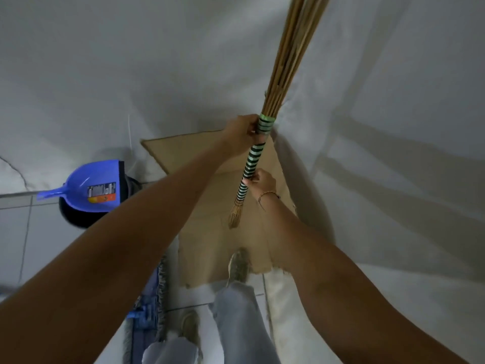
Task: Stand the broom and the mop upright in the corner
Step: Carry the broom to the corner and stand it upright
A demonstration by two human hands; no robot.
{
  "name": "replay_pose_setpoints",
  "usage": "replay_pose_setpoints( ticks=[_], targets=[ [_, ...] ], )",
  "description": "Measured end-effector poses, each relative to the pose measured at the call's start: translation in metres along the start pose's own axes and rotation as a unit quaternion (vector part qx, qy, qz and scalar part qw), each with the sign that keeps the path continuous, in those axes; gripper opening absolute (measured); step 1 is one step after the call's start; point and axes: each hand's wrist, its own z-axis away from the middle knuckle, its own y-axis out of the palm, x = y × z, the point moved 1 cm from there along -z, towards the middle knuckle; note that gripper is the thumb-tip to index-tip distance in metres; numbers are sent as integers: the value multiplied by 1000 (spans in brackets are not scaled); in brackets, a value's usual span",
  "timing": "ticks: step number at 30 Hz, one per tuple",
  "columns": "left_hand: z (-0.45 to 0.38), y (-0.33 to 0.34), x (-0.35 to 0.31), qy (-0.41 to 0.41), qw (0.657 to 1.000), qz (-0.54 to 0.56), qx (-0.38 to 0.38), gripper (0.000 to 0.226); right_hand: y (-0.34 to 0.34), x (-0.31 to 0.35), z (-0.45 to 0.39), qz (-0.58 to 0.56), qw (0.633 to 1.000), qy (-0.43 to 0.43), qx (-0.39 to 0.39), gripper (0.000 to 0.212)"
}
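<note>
Both bare forearms reach forward and up from the bottom corners, converging toward the middle. Left hand [242, 134]: higher, fingers curled shut around the striped grip of the broom [253, 164]. Right hand [259, 181]: lower on the same grip, fingers and thumb closed on it, beaded bracelet at the wrist. Legs in pale jeans below, one foot stepped ahead.
</note>
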Motion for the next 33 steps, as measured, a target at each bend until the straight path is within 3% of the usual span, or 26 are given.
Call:
replay_pose_setpoints(
  ticks=[4, 8, 13, 17, 20, 23, 28, 33],
  targets=[
    [-72, 30, 30, -29, 999, -22, 6, 34, 0, -16, -86, 32, 999, 12, 27, 29],
    [-116, 59, 71, -38, 998, -11, -51, 34, 7, -40, -156, 57, 997, 0, 50, 25],
    [-143, 87, 110, -39, 994, 15, -104, 32, 19, -64, -208, 40, 997, 11, 68, 24],
    [-164, 97, 131, -93, 983, 74, -137, 41, 27, -82, -237, 27, 997, 26, 61, 29],
    [-172, 102, 139, -110, 984, 95, -106, 48, 34, -91, -251, 9, 997, 52, 48, 30],
    [-170, 102, 139, -76, 995, 6, -61, 43, 29, -70, -232, 27, 997, 62, 21, 29],
    [-146, 96, 139, -85, 995, -46, 5, 59, 20, -52, -195, 42, 998, 39, -18, 33],
    [-91, 83, 128, -88, 988, -125, 26, 49, 13, -54, -142, 55, 997, 50, -22, 26]
  ],
)
